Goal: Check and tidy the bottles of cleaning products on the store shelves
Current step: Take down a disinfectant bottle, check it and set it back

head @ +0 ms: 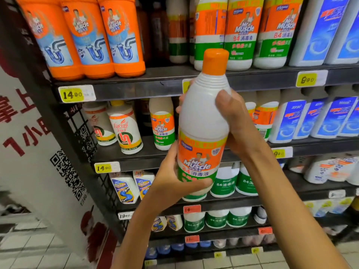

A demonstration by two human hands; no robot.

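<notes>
White Mr Muscle bottle (pixel 202 129) with orange cap held upright in front of the shelves (pixel 155 88). Left hand (pixel 172 183) fingers curl round its lower label; right hand (pixel 233 117) fingers wrap the upper body.

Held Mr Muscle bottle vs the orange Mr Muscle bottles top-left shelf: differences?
The held bottle has a white body with an orange cap; the orange bottles have all-orange bodies. The held bottle's label is orange over green; the orange bottles' label shows a blue drain pipe. The held bottle is off the shelf, gripped by the left hand low and the right hand high; the orange bottles stand in a row. Both carry Mr Muscle branding.
</notes>
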